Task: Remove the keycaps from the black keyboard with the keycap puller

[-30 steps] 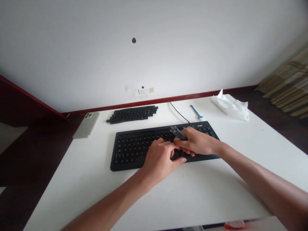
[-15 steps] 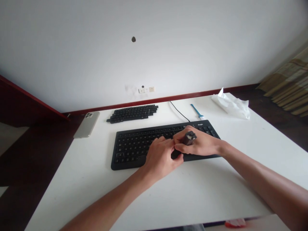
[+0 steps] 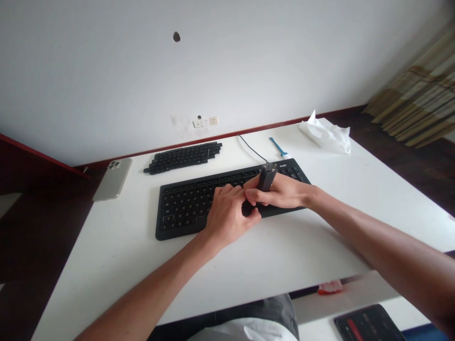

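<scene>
A black keyboard (image 3: 185, 201) lies on the white table with its keycaps off, small pale-centred switches showing across its left part. Over its middle, my left hand (image 3: 229, 213) rests with bent fingers on the keyboard; its thumb stands apart from the fingers. My right hand (image 3: 284, 190), beside it, is closed round a thick black-handled tool (image 3: 266, 177), held tilted, its grey end up. The tool's lower end is hidden behind my fingers. Behind the keyboard, loose black keycaps (image 3: 185, 158) are laid out in rows.
A phone (image 3: 113, 180) lies face down at the left. A blue brush (image 3: 279, 148) and a cable (image 3: 253, 150) lie behind the keyboard. Crumpled white plastic (image 3: 327, 135) sits at the back right. Below the table's front edge, a dark box-like item (image 3: 369, 324) shows at lower right.
The view has tilted down and shifted right, so my lap and the dark item below now show. The black tool stands more upright in my right hand. My left hand keeps its place on the keyboard.
</scene>
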Motion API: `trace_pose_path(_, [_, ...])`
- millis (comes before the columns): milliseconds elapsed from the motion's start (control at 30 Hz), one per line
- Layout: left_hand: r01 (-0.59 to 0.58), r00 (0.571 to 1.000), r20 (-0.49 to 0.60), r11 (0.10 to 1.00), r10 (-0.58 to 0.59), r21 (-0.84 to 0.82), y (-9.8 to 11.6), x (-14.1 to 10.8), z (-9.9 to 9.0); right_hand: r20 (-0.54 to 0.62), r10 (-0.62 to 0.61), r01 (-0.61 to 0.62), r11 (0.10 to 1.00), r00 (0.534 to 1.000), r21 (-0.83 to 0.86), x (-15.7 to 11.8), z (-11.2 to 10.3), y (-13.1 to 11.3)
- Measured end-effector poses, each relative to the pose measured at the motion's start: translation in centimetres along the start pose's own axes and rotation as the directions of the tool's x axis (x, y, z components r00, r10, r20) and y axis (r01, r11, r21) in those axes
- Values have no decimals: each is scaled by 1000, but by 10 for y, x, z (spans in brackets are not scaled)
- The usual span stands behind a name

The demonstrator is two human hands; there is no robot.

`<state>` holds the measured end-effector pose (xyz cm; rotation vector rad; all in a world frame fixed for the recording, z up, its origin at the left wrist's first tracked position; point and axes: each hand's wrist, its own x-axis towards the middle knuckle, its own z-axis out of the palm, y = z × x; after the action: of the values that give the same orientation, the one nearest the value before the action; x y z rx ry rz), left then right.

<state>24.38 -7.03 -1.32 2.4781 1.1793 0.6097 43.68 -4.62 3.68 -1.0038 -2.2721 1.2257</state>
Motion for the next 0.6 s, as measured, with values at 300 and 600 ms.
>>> trace_pose_path(300, [-88, 992, -87, 996, 90, 23, -6, -3, 3, -255, -139, 108, 985, 957, -133, 5, 21, 16])
trace_pose_path(600, [-209, 978, 57, 952, 201, 225, -6, -7, 12, -419, -129, 46, 978, 899, -205, 9, 40, 20])
